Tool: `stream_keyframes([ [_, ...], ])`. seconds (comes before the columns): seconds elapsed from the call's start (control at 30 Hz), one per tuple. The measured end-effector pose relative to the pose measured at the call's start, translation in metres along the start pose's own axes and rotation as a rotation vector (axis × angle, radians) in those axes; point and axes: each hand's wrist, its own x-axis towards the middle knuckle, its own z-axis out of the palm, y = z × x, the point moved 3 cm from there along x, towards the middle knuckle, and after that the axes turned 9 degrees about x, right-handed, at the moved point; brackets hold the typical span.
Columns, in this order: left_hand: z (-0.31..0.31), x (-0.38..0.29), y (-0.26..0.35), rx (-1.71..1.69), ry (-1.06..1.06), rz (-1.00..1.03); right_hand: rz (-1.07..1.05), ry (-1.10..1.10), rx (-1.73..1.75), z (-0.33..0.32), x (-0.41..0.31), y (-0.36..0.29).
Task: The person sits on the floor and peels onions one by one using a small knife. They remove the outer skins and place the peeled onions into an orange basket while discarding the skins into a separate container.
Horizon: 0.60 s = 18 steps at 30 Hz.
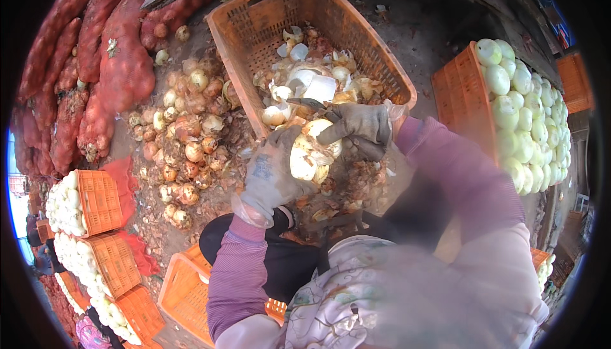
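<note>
My left hand (274, 170), in a grey work glove, holds a pale, partly peeled onion (304, 160) from its left side. My right hand (355, 127), gloved too, has a knife (307, 104) in its grip, the dark blade pointing left above the onion; the thumb presses on loose skin at the onion's right. Both hands are over the near edge of an orange plastic crate (391, 65) that contains onion skins and pale onion pieces (321, 88). Unpeeled brown onions (188, 127) lie heaped on the ground left of the crate.
Red mesh sacks of onions (125, 57) are piled at upper left. A crate (460, 96) heaped with peeled onions (522, 119) stands at right. More full crates (100, 201) line the lower left, and another orange crate (184, 296) sits beside my legs. People are partly visible at far lower left.
</note>
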Motion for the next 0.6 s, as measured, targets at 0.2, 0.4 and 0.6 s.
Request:
stream_keyframes([
  [0.2,0.007,-0.005,-0.009,-0.073,0.018,-0.061,0.072,-0.002,0.026,0.016,-0.009,-0.029],
  [0.4,0.01,-0.008,-0.007,-0.096,0.048,-0.094,0.032,0.11,-0.353,0.028,-0.02,-0.051],
  [0.6,0.009,-0.004,-0.008,-0.108,0.02,-0.208,-0.224,0.241,-0.87,0.035,-0.024,-0.065],
])
